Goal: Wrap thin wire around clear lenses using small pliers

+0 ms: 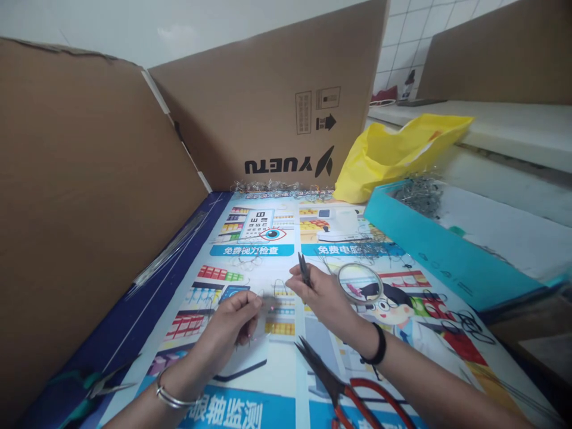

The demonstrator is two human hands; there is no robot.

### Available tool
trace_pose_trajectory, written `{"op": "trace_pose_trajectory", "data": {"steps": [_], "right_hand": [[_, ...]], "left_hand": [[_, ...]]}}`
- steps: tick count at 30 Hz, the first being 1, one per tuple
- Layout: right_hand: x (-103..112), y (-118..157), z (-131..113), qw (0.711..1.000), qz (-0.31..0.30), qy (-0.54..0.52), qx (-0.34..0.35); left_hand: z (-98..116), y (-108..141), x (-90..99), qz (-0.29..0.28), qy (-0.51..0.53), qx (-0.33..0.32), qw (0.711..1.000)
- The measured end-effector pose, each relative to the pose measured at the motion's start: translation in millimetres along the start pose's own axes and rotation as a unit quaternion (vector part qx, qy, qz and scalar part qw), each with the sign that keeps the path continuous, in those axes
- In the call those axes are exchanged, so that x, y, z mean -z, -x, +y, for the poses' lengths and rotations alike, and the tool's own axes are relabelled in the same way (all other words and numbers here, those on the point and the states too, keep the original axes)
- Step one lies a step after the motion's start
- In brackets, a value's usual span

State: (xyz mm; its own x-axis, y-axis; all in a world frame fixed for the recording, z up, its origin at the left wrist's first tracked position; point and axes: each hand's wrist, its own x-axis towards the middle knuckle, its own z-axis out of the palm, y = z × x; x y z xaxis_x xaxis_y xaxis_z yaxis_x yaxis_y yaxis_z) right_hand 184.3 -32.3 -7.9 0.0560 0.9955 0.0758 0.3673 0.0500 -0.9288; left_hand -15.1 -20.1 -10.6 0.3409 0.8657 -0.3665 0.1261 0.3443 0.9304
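Observation:
My left hand is closed in a pinch above the printed sheet, with a thin, hard-to-see wire at its fingers. Just to the right, my right hand grips a small dark tool with a pointed tip; most of the tool is hidden in the palm. A clear round ring-shaped roll lies beside the right wrist. Below that hand, red-handled scissors rest with their dark blades toward the hands. Green-handled pliers lie with jaws apart at the lower left.
Cardboard panels stand at the left and back. On the right is a turquoise box holding a tangle of wire pieces, with a yellow bag behind it. Straight wires lie at left; black loops lie at right.

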Motion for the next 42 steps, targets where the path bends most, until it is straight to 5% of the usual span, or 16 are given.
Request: {"op": "trace_pose_trajectory", "data": {"steps": [18,27,42], "right_hand": [[-3.5,3.4,6.9,0.983,-0.149,-0.11,-0.001],[-4.9,8.1,-2.0,0.989,-0.13,0.001,0.072],[-10.1,9.9,1.9,0.993,-0.095,0.021,0.073]], "left_hand": [[-2.4,2.3,-0.5,-0.019,-0.066,-0.049,0.996],[-0.9,3.6,-3.9,-0.03,-0.078,-0.058,0.995],[-1.2,5.0,-5.4,-0.03,-0.077,-0.047,0.996]]}}
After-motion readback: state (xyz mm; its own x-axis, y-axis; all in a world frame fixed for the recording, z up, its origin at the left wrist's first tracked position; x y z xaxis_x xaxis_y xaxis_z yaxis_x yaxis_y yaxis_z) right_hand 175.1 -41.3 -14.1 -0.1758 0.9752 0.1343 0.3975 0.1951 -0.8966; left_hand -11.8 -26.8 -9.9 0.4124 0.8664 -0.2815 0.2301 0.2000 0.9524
